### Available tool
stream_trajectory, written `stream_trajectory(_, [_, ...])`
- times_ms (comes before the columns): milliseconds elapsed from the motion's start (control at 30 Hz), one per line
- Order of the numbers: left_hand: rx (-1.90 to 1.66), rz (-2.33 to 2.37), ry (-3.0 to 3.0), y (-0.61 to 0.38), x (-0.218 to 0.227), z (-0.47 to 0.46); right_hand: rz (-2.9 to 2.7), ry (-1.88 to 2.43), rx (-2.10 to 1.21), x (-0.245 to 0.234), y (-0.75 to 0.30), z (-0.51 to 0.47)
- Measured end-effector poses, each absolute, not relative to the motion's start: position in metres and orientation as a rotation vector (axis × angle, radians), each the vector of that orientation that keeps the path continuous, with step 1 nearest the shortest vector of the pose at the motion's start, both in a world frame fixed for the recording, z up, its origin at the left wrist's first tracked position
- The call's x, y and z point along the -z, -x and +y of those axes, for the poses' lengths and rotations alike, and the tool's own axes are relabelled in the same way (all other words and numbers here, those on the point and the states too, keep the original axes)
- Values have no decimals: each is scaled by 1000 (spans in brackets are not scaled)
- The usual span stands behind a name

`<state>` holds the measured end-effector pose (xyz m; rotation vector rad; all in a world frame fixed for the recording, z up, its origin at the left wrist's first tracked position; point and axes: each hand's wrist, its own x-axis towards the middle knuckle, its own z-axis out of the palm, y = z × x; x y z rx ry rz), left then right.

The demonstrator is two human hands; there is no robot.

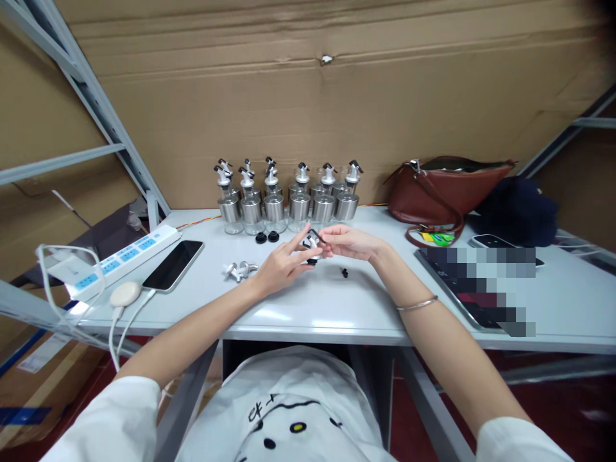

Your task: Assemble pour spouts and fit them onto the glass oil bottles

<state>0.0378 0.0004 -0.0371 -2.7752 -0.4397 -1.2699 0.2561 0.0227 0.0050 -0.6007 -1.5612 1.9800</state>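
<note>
My left hand [279, 263] and my right hand [347, 242] meet above the middle of the white table [337, 308]. Together they pinch a small silver and black pourer spout [312, 242]. Both sets of fingers are closed round it. Two loose silver spouts [238, 269] lie on the table just left of my left hand. A tiny black part [344, 273] lies below my right hand. Two black caps [267, 237] sit in front of a row of several glass bottles with metal collars and pourer tops [289, 199] at the back.
A phone [173, 264], a white power strip [120, 256] and a round white charger [125, 294] with its cable lie at the left. A brown bag [443, 186], a dark cloth item [520, 208] and a tablet [471, 282] are at the right. Cardboard forms the back wall.
</note>
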Motion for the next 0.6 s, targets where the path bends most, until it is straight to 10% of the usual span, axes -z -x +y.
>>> stream_trajectory(600, [1240, -436, 2792, -37, 33, -5, -1576, 551, -2065, -5, -259, 22])
